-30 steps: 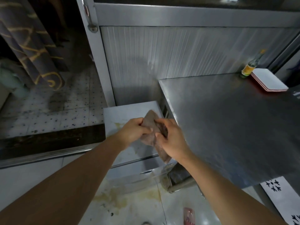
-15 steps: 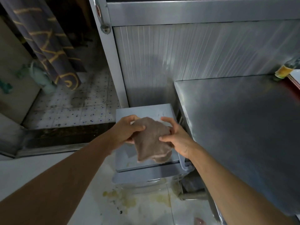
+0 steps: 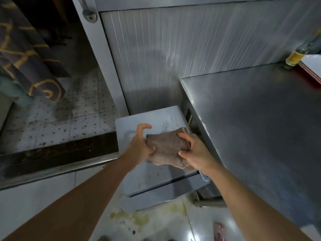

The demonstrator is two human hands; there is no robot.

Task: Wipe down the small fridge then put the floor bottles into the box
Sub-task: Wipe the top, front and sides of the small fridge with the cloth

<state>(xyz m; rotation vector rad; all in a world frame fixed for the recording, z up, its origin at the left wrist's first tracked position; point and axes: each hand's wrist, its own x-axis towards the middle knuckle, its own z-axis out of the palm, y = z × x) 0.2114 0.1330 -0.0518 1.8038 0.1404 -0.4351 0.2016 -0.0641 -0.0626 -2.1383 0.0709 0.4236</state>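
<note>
A small grey-blue fridge (image 3: 152, 181) stands on the floor beside a steel counter, seen from above, its top stained with yellowish spots. Just above that top I hold a brownish-grey cloth (image 3: 165, 150) between both hands. My left hand (image 3: 139, 146) pinches the cloth's left edge with thumb and lower fingers, its forefinger curled free above. My right hand (image 3: 195, 153) grips the cloth's right side, fingers curled over it. A pink object (image 3: 219, 231) lies on the floor at the bottom right, cut off and blurred. No box is in view.
The steel counter (image 3: 257, 129) fills the right, with a yellow-labelled bottle (image 3: 298, 54) and stacked white trays (image 3: 312, 65) at its far corner. A ribbed metal wall (image 3: 182, 53) rises behind. A patterned curtain (image 3: 26, 63) hangs left over speckled tiles. The floor before the fridge is stained.
The cloth has been spread wider between my hands and brought lower toward the fridge top. My view has shifted closer and further over the fridge.
</note>
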